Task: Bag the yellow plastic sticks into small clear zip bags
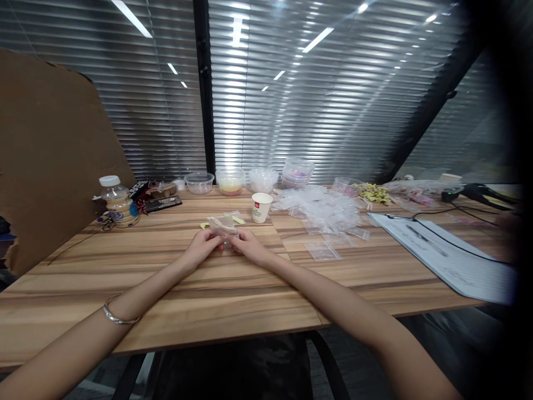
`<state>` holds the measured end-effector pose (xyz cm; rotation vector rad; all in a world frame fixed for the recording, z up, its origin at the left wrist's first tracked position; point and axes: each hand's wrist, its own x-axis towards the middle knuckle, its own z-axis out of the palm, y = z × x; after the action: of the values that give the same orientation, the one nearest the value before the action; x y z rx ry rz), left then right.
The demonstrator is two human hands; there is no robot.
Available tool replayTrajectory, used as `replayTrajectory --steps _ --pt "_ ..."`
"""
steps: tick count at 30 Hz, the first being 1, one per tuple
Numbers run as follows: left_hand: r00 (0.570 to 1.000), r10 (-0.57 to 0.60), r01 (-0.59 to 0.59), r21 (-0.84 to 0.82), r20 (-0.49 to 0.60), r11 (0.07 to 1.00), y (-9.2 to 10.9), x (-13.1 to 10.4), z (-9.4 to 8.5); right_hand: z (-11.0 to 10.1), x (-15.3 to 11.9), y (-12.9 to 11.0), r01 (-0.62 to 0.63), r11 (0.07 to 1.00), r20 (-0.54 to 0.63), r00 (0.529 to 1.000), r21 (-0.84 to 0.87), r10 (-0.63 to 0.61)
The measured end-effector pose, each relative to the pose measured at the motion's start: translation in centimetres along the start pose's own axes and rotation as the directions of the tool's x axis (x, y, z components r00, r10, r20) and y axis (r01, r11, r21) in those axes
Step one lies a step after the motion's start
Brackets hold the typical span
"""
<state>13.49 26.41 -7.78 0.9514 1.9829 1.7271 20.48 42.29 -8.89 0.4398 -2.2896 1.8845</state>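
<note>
Both hands meet over the table in the middle of the head view. My left hand (202, 245) is closed on the left part of the near edge of a small clear plastic bag (222, 224). My right hand (247, 245) pinches the same edge a little to the right. Something pale lies in or under the bag; which one I cannot tell. Yellow-green pieces (238, 220) show just behind it, with another at its left. A white paper cup (262, 208) stands upright behind my right hand, apart from it.
A heap of clear bags (320, 208) spreads right of the cup. Plastic bowls (230, 181) line the back. A clipboard (441, 250) with paper and a cable lies at the right. At the left are a bottle (119, 203) and a cardboard panel (54, 133).
</note>
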Motion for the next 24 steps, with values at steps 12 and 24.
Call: replayTrajectory --steps 12,24 --pt "0.995 0.013 -0.002 -0.105 0.101 0.994 -0.28 -0.05 0.20 0.00 0.35 -0.06 -0.105 0.970 -0.079 0.989 0.221 0.125" --pt "0.999 -0.019 0.029 -0.248 0.045 0.968 -0.44 -0.05 -0.03 -0.30 0.39 0.07 -0.069 0.967 -0.081 0.993 0.244 0.091"
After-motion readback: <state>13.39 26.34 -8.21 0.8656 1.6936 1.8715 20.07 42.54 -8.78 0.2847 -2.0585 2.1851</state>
